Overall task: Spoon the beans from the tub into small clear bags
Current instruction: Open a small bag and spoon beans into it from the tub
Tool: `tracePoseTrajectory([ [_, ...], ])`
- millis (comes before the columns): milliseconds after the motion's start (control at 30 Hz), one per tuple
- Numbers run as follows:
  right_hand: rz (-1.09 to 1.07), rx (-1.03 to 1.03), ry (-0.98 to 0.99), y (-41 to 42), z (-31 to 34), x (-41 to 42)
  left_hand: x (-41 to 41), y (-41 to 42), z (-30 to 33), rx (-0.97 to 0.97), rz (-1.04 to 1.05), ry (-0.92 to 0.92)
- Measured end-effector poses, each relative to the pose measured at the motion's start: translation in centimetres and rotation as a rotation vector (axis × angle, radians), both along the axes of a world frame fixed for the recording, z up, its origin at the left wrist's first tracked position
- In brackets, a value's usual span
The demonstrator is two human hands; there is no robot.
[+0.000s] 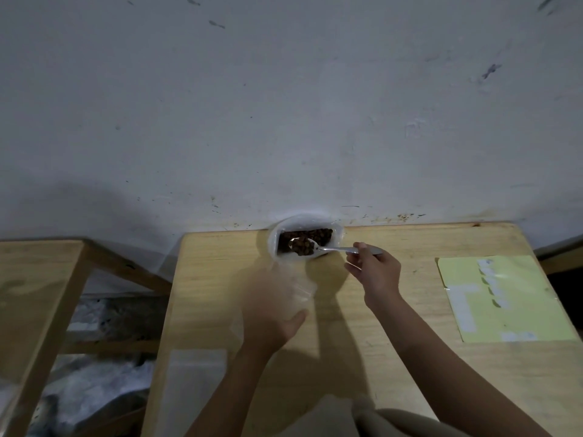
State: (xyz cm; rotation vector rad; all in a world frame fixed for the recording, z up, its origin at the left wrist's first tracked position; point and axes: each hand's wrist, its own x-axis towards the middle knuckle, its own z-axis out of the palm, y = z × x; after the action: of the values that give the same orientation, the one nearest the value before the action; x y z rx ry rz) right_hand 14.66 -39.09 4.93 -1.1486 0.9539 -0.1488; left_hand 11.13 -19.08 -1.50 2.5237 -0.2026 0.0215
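Table is pale matt wood, grain visible. Tub white translucent plastic, beans dark brown, dull. Spoon shiny metal. Bag thin clear plastic, crinkled. Yellow sheet matt paper. Wall rough, scuffed white plaster.

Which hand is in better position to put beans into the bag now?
Right, probably. The right hand grips the spoon, already loaded over the tub; the left hand holds the clear bag beside it.
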Motion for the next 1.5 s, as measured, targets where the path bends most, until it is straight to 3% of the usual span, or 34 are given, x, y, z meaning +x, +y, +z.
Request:
tracePoseTrajectory([
  [300,0.27,-0.286,-0.194,-0.7,2.1,-2.9,0.6,-0.8,0.4,-0.048,0.01,0.014],
  [433,0.245,-0.381,-0.241,-0.6,2.2,-2.5,0.4,-1.0,0.7,-0.097,0.019,0.03],
  [733,0.283,-0.556,-0.162,1.5,-0.2,0.8,0.3,0.2,0.1,-0.064,0.026,-0.052],
  [867,0.318,-0.652,-0.092,3.0,-1.4,2.0,0.7,0.6,0.1,-0.018,0.036,-0.004],
  [1167,0.175,-0.336,0.116,3.9,-2.9,3.6,1.0,0.5,-0.2,0.02,0.06,0.051],
  [1500,0.058,-0.064,0.079,1.3,-1.7,1.4,0.5,0.6,-0.1,0.026,0.033,0.029],
])
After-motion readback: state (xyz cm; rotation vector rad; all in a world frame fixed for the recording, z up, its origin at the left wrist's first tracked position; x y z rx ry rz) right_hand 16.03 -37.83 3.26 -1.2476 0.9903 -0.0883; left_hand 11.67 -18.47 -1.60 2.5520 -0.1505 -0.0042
